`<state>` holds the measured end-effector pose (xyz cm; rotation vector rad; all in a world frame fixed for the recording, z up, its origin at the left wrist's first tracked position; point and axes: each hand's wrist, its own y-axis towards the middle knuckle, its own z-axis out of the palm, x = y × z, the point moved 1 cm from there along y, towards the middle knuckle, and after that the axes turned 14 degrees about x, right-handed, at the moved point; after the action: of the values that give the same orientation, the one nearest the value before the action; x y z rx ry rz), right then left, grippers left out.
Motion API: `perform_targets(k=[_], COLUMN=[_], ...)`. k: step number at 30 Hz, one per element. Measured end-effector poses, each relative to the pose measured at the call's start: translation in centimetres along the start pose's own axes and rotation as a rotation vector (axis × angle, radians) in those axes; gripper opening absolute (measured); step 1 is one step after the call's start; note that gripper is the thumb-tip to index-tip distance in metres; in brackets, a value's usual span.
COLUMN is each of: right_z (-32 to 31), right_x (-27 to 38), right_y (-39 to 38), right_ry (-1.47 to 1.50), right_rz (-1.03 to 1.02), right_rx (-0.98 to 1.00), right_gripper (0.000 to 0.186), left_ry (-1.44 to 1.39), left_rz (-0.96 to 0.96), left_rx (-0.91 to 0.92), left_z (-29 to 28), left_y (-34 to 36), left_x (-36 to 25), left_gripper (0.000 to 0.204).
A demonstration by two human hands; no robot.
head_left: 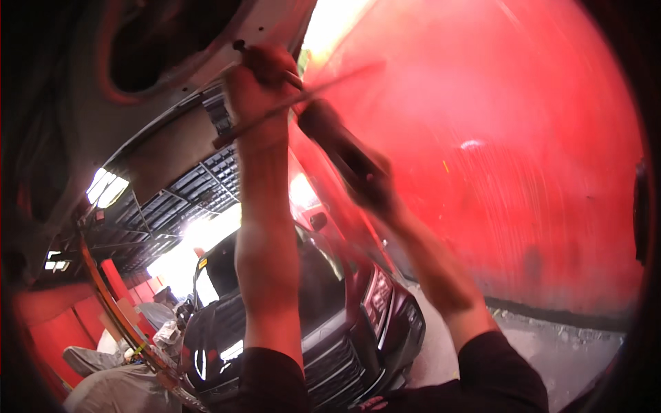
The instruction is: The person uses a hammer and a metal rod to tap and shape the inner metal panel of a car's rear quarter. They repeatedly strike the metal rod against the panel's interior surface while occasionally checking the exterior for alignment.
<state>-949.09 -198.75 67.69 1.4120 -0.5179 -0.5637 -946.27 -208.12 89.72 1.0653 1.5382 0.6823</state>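
Both arms reach up toward a pale metal panel [275, 24] with a large opening and small holes. My left hand [261, 86] is closed high against the panel's edge, around a thin metal shaft [294, 80]. Below and to the right, my right hand [375, 182] is wrapped around a thick, dark, cylindrical tool handle [327, 127]. Whether shaft and handle are one tool, I cannot tell. A long thin rod [330, 84], smeared by motion, slants across my left wrist; what holds it is hidden. My left fingers are partly in shadow.
A dark car [330, 310] faces me below my arms. A red wall [482, 172] rises on the right above a grey floor [530, 351]. Covered grey items [124, 389] and an orange-brown strip [103, 289] lie at lower left, under roof beams [165, 199].
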Motion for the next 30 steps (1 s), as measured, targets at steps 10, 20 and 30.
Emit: perform_targets(k=[10, 20, 30], right_z=[1.6, 3.4, -4.5], right_x=[-3.2, -4.3, 4.9], right_y=[-11.5, -2.6, -6.3], right_ry=[0.337, 0.338, 1.018], right_rz=[-0.061, 0.047, 0.055], right_rx=[0.069, -0.103, 0.293], right_gripper=[0.024, 0.029, 0.019], left_ry=[0.005, -0.081, -0.024], left_rz=[-0.086, -0.076, -0.087], left_rx=[-0.116, -0.098, -0.146], left_z=[-1.1, -0.5, -0.8], left_y=[-0.5, -0.5, -0.4], left_x=[0.3, 0.1, 0.1], left_gripper=[0.017, 0.020, 0.019])
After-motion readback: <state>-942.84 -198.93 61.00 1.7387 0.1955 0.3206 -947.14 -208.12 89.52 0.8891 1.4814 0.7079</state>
